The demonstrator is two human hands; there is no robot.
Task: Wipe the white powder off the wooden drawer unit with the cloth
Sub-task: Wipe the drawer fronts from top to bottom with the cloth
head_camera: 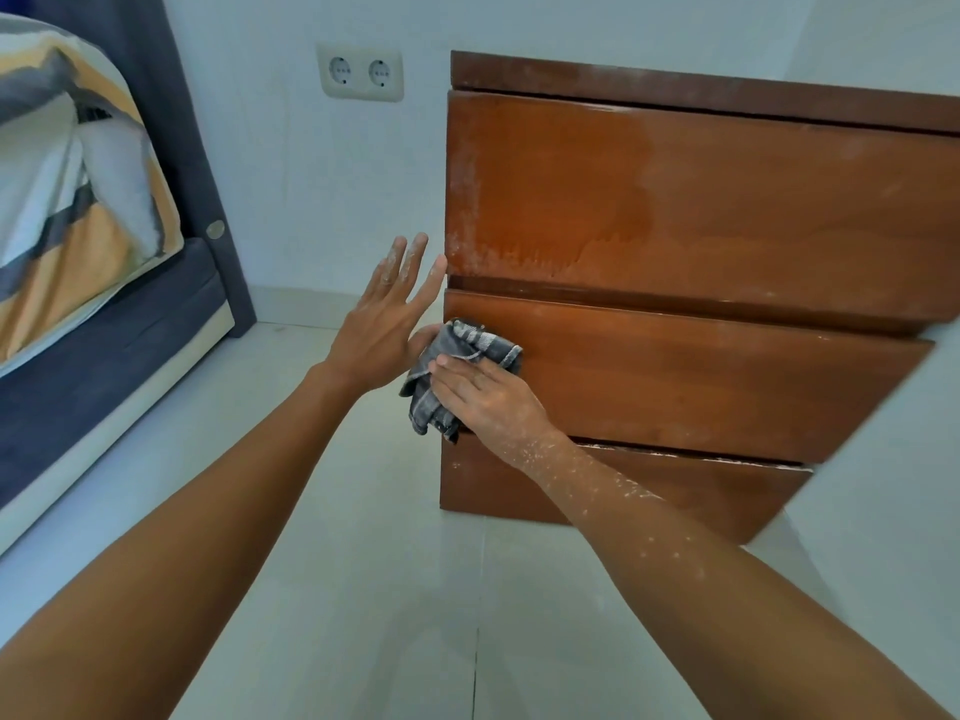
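The wooden drawer unit (701,226) stands against the wall with three drawer fronts. White powder (462,200) streaks the left edge and lower part of the top drawer front, and a thin haze covers its right half. My right hand (488,400) presses a grey checked cloth (457,356) flat against the left end of the middle drawer front. My left hand (387,317) hovers just left of the unit's edge, fingers spread, with its thumb by the cloth. Powder dusts my right forearm and left fingers.
A bed with a dark blue base (104,366) and a patterned pillow (72,189) lies at the left. A double wall socket (360,71) sits on the white wall left of the unit. Pale floor tiles (395,589) spread below my arms.
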